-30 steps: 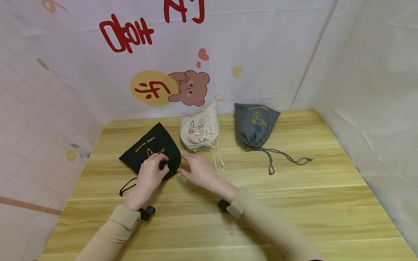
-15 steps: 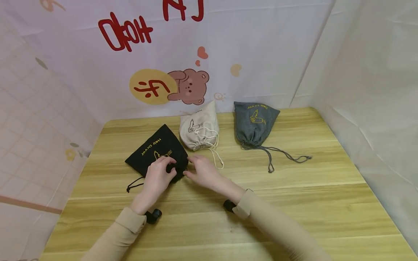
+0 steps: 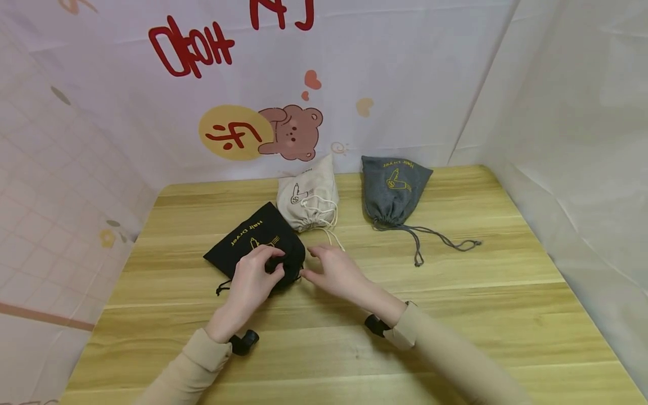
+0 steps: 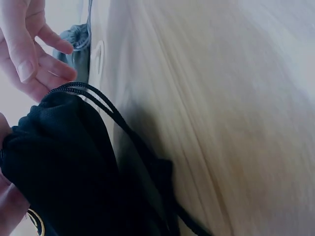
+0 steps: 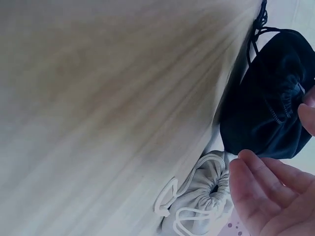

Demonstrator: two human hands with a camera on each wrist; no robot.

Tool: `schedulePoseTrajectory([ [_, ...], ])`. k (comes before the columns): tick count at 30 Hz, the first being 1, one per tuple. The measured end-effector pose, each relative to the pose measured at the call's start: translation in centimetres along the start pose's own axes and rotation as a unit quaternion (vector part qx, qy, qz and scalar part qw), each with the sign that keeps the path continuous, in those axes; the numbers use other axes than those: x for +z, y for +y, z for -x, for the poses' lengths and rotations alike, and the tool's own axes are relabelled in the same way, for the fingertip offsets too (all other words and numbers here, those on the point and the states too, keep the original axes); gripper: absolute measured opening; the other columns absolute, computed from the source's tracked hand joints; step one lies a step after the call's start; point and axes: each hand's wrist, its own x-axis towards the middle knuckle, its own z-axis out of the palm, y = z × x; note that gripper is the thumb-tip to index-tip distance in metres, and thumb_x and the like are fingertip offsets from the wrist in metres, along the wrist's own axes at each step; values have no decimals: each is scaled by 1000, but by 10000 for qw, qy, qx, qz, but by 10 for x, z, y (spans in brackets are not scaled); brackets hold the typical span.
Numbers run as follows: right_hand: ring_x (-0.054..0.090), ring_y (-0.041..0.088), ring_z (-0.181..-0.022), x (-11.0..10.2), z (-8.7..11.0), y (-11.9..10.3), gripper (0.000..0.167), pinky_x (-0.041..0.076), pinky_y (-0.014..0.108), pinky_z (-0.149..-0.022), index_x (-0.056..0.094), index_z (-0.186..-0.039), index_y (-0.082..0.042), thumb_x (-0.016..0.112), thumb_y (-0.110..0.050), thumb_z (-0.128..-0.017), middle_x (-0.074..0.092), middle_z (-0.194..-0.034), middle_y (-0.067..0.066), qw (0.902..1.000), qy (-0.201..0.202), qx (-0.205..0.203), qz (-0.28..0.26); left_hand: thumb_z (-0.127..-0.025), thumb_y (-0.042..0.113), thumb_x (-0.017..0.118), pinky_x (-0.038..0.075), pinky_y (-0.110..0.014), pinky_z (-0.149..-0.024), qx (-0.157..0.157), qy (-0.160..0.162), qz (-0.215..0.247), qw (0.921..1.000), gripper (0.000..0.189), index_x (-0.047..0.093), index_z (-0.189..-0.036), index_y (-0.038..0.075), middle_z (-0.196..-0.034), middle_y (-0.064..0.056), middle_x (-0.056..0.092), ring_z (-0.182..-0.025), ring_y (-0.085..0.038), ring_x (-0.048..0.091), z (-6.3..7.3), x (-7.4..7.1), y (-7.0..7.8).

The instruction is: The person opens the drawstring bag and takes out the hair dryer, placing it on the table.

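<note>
A black drawstring bag [image 3: 243, 243] with gold "Hair Dryer" print lies tilted on the table, its gathered mouth toward the person. My left hand [image 3: 253, 281] pinches it close to the mouth with thumb and fingers. Beside the bag's right end, my right hand [image 3: 338, 271] has loosely bent fingers with nothing between them. In the right wrist view, that hand's fingertips [image 5: 246, 157] are right at the edge of the black bag [image 5: 266, 98]. The left wrist view shows the bag's black cords [image 4: 125, 128] trailing down over the table.
A cream drawstring bag [image 3: 291, 211] stands just behind the black one, its white cords hanging forward. Farther right is a grey drawstring bag [image 3: 390, 202] with long grey cords [image 3: 440, 236]. A printed cloth wall [image 3: 415, 73] rises behind the wooden table [image 3: 481, 326].
The black bag has slid to the right and slightly toward the person, up against the cream bag in view. Both hands have moved right along with it.
</note>
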Motion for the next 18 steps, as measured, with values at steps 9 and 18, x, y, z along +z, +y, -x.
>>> schedulePoseTrajectory([
  [9, 75, 29, -107, -3, 12, 6, 44, 61, 47, -92, 72, -125, -4, 80, -32, -92, 79, -114, 14, 9997, 1, 137, -206, -82, -5, 80, 62, -41, -74, 94, -30, 112, 9999, 18, 77, -97, 4, -95, -11, 77, -85, -25, 75, 4, 9, 15],
  [18, 76, 28, -102, -5, 24, 15, 53, 62, 46, -89, 69, -130, -4, 86, -30, -87, 80, -109, 15, 9977, -258, 461, -421, -82, -5, 80, 55, -25, -64, 341, -355, 96, 9987, 20, 76, -97, 8, -95, -6, 74, -71, -14, 66, 16, 20, 29],
])
